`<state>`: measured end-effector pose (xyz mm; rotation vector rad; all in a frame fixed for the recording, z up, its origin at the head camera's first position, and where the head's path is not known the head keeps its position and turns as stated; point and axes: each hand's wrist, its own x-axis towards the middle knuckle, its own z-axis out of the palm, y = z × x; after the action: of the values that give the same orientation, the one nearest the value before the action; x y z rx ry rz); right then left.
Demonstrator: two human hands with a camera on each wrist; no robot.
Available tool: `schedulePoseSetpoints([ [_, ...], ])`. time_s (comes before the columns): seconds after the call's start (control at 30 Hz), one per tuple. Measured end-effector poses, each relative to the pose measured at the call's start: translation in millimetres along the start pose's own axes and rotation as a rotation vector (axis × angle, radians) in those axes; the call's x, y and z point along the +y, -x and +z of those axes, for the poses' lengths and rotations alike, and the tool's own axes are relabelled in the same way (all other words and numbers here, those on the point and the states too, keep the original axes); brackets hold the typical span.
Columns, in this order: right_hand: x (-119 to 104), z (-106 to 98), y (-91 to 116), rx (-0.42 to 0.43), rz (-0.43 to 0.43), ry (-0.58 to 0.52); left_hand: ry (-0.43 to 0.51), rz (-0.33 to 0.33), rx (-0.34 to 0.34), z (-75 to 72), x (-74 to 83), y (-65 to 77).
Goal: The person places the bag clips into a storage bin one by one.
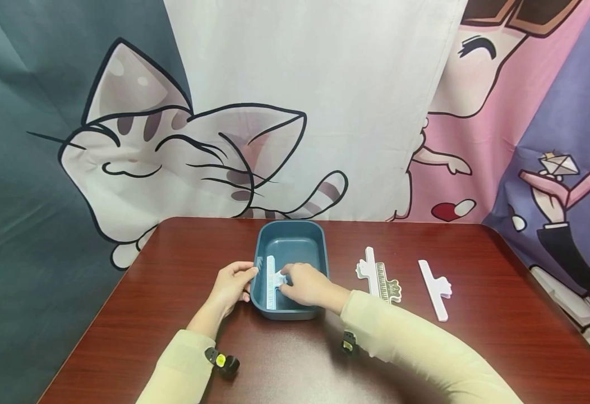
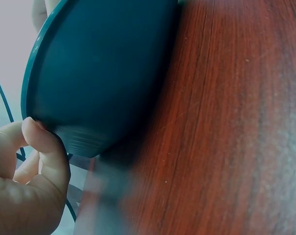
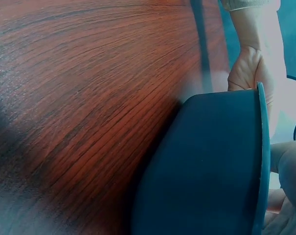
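Note:
A dark blue rectangular bin (image 1: 295, 247) stands on the table. My left hand (image 1: 231, 285) grips its left rim, and in the left wrist view the thumb and a finger (image 2: 37, 134) pinch the rim at a corner. Inside the bin, a pale blue ruler clip (image 1: 271, 289) lies lengthwise along the left wall. My right hand (image 1: 307, 285) reaches over the bin's right side and pinches the clip's small grip tab. The right wrist view shows the bin's outer wall (image 3: 206, 161) and part of that hand (image 3: 289, 171); the clip is hidden there.
To the right of the bin lie a white clip (image 1: 370, 269) and an olive clip with ruler marks (image 1: 388, 286), side by side, the right sleeve crossing close below them. Another white clip (image 1: 433, 292) lies further right. A printed cloth (image 1: 325, 84) hangs behind the table (image 1: 189, 241).

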<state>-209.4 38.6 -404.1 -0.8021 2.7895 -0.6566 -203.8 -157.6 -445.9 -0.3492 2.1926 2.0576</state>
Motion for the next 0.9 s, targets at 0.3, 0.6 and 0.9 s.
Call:
schedulePoseSetpoints([
  [0.3,-2.2,-3.5,5.0,0.021,-0.005,0.051,0.002,-0.007,-0.021,1.0,16.1,13.1],
  [0.6,-0.7,-4.9,9.8,0.049,-0.037,0.133,0.003,-0.006,-0.013,1.4,10.5,8.2],
  [0.9,4.1,-3.6,12.6,0.082,-0.074,0.149,-0.004,-0.007,-0.007,1.1,4.2,3.1],
])
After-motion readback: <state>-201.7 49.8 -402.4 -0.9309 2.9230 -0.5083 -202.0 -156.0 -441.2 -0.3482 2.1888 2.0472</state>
